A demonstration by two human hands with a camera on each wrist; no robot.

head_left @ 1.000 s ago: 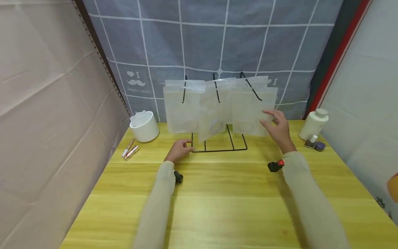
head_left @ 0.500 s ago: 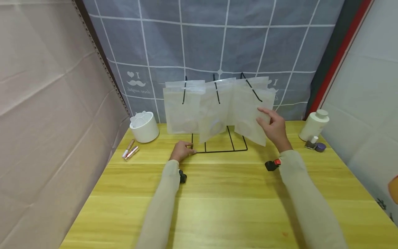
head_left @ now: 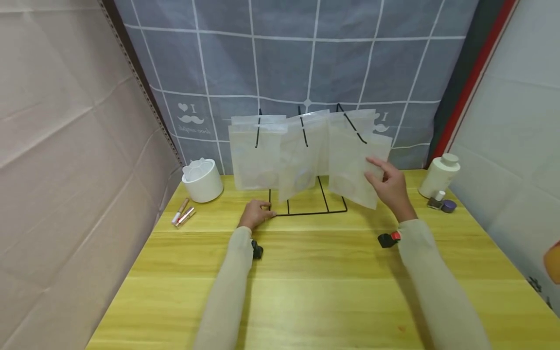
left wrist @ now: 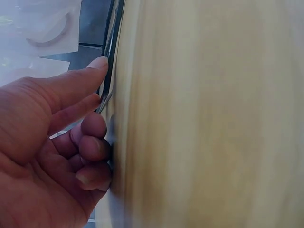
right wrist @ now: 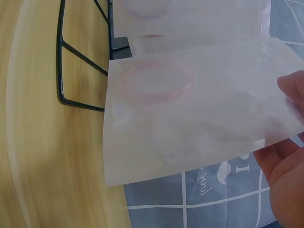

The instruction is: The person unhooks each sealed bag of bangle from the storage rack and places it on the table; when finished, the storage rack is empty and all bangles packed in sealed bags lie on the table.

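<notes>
A black wire display rack (head_left: 306, 214) stands on the table with frosted plastic zip bags hanging in three groups from its prongs. My left hand (head_left: 255, 214) pinches the front left corner of its base, thumb (left wrist: 97, 66) on the wire. On the right prong, the front zip bag (head_left: 350, 165) hangs tilted, its lower corner swung out. My right hand (head_left: 391, 187) holds this bag by its right edge between thumb and fingers. Inside the bag a pinkish ring shape (right wrist: 183, 90) shows through. Left and middle zip bags (head_left: 258, 158) hang beside it, overlapping.
To the left stand a white round pot (head_left: 203, 187) and two slim cosmetic tubes (head_left: 184, 216). At the right are a white bottle (head_left: 439, 175), a small dark bottle with a white cap (head_left: 435, 201) and a purple jar (head_left: 448, 206). A grey checked cloth (head_left: 284, 63) hangs behind.
My right hand has taken the front right bag's edge, and the bag has swung from straight to tilted, showing another behind. My left hand has shifted slightly right along the rack's corner.
</notes>
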